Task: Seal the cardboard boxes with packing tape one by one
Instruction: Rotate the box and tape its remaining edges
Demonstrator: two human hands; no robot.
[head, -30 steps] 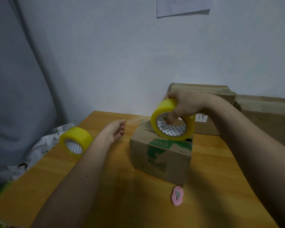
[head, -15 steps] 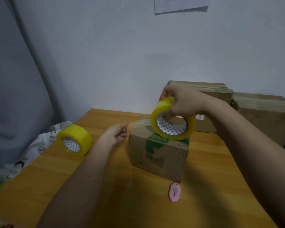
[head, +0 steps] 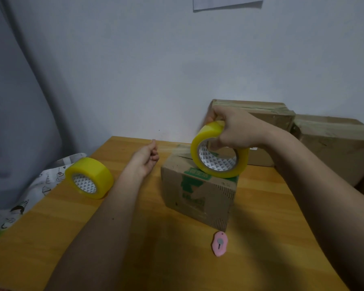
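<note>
Head view: the right hand (head: pixel 235 131) grips a glossy yellow tape roll (head: pixel 219 152), fingers curled over its rim and thumb hooked into the core, whose inner face shows a white triangle print. The roll is held on edge just above the top of a small cardboard box (head: pixel 200 190), a squat brown cube with green printing and a ribbed pattern down its near corner. The left hand (head: pixel 145 158), just left of the box, has its fingers curled with thumb and forefinger pressed together; whether they pinch a strip of clear tape cannot be told. Further left of that hand a second yellow tape roll (head: pixel 88 178) lies tilted on the smooth wooden table (head: pixel 51 238), beside a white patterned cloth (head: pixel 38 185). Below the right hand, near the box's front corner, lies a small pink oval cutter (head: pixel 219 243). Behind the right hand sit two larger taped boxes (head: pixel 324 148) with dull, creased surfaces
</note>
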